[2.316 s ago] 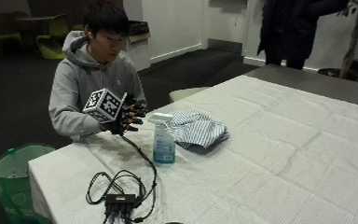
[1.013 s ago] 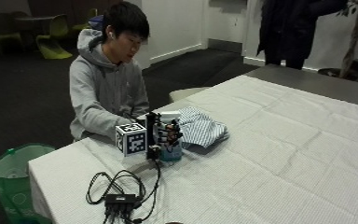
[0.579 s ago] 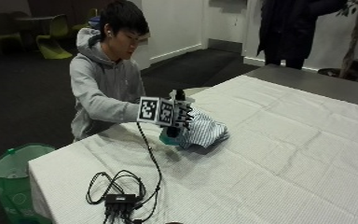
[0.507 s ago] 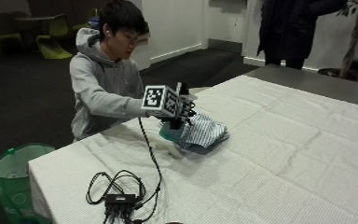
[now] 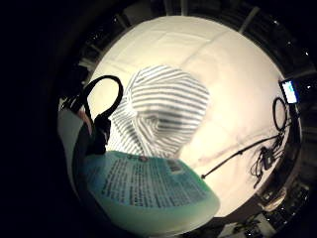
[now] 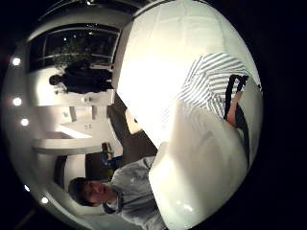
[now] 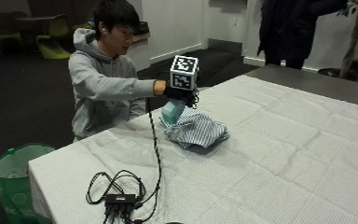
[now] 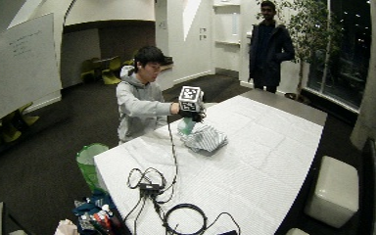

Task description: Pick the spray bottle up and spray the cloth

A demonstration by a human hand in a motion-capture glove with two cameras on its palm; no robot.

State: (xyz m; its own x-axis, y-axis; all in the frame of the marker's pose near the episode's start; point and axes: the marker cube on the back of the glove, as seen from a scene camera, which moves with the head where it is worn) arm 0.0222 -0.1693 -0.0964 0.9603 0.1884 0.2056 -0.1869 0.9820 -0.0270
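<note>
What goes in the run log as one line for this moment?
right hand: holds spray bottle | bottle: lifted off table, over striped cloth | cloth: bunched on table | stage: bottle picked up, spray not visible

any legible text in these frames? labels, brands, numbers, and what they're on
None can be read.
Spray bottle, held by the gloved right hand above the striped cloth: its label carries several lines of dark print, too blurred to read.
Whiteboard on the wall in the wide outside view: faint writing, too small to read.
Small screen past the table's edge: lit, nothing legible.
</note>
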